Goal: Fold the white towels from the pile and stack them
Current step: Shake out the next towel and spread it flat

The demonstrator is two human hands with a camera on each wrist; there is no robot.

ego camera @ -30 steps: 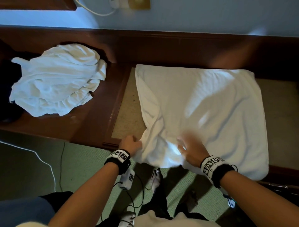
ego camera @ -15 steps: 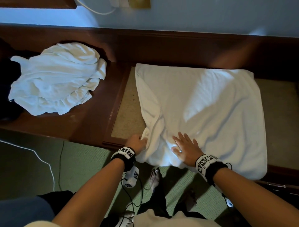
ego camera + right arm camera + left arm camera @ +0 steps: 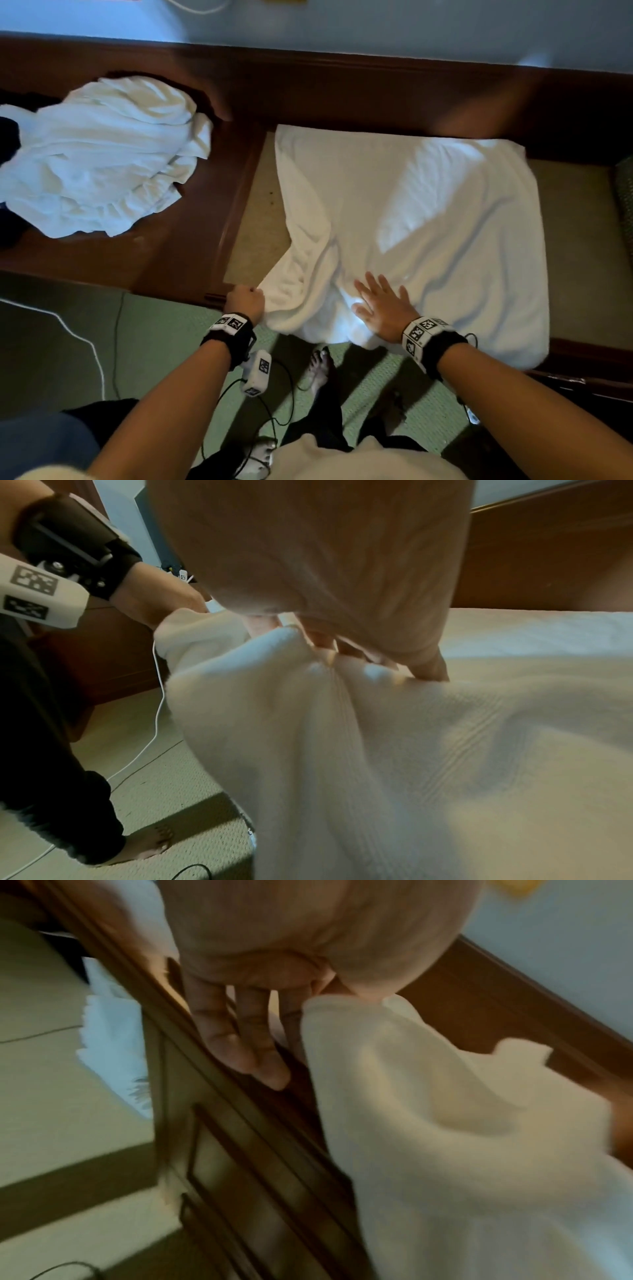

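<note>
The towel (image 3: 411,219) lies spread on the bench (image 3: 191,240), its near edge hanging over the front and its near-left part bunched. The left hand (image 3: 245,303) pinches the bunched near-left corner; the right hand (image 3: 383,305) presses flat, fingers spread. The pile (image 3: 99,157) sits well apart to the left. The cloth looks soft, limp and light, not slippery, and will sag and crease, so it is best held at corners or hems.

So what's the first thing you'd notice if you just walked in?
Probably the big white towel spread on the bench, its near edge hanging toward the floor. The left hand grips its bunched near-left corner, while the right hand lies flat on it. To the left sits a crumpled pile of white towels on the dark wood.
</note>
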